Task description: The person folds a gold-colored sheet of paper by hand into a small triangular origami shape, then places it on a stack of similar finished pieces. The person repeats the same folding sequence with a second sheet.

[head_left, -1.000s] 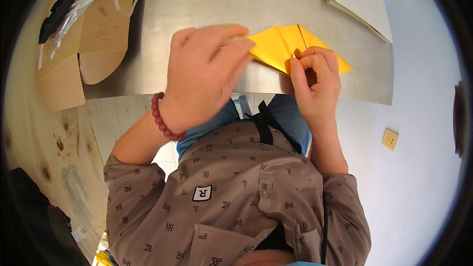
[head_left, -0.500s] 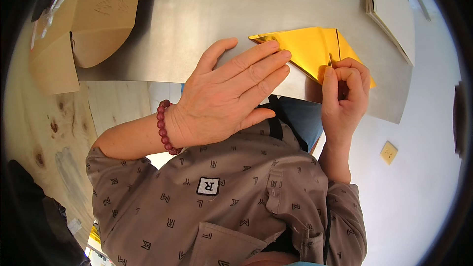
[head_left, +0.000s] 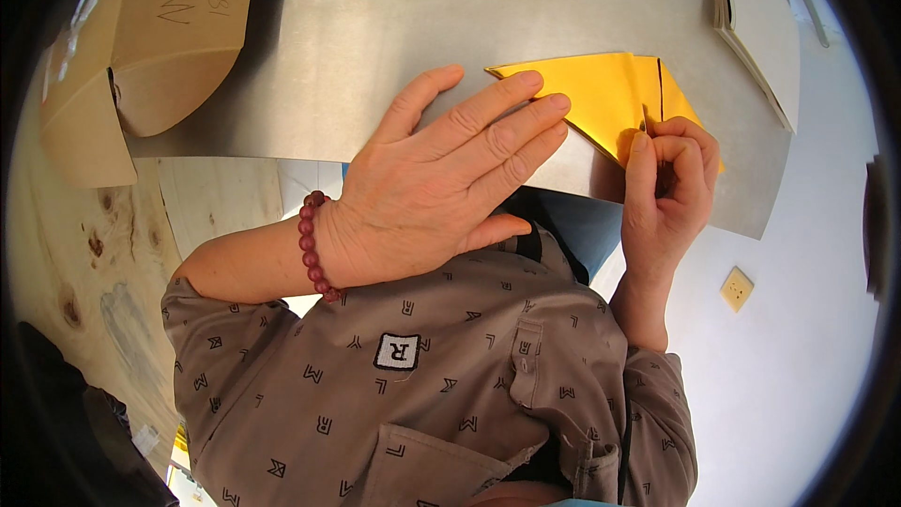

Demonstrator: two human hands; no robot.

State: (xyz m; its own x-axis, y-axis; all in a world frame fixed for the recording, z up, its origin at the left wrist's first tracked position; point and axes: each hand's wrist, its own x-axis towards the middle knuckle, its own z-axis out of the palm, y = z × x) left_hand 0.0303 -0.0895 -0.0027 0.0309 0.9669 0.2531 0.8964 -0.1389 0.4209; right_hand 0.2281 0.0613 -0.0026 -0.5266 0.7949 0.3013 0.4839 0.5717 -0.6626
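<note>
One folded yellow paper lies at the surface's near edge; the left hand, curled a second ago, now has fingers flat against it, perhaps pressing; the right hand pinches it.

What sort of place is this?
Probably a craft workroom, though little of the room shows: a metal table, a brown cardboard box, and folded gold paper pinched by the right hand.

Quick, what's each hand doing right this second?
Left hand: open and flat, fingers reaching over the folded yellow sheet.
Right hand: closed, pinching the near edge of that sheet.
</note>
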